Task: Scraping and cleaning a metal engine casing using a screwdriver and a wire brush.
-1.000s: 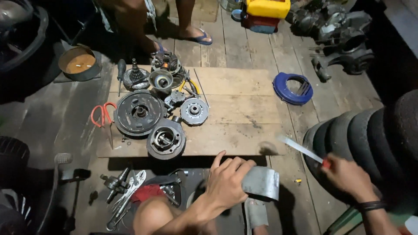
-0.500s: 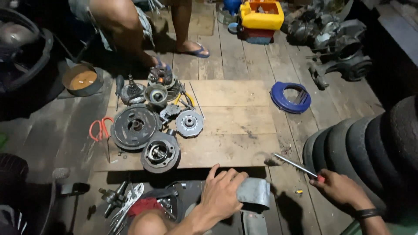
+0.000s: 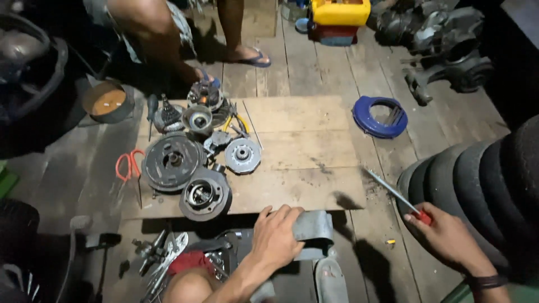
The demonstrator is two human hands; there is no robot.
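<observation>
My left hand rests palm down on a grey metal part at the near edge of a wooden board. My right hand grips a red-handled screwdriver whose shaft points up and left towards the board's right corner. On the board's left half lie a large dark round plate, a round drum-shaped housing, a small toothed hub and several smaller engine pieces.
Another person's bare legs and a sandalled foot stand behind the board. Orange scissors, a rusty bowl, a blue round cover, stacked tyres, a yellow container and loose tools surround it.
The view has shifted closer and slightly down. My right hand with the screwdriver dropped lower and nearer the tyres. My left hand stays on the grey part.
</observation>
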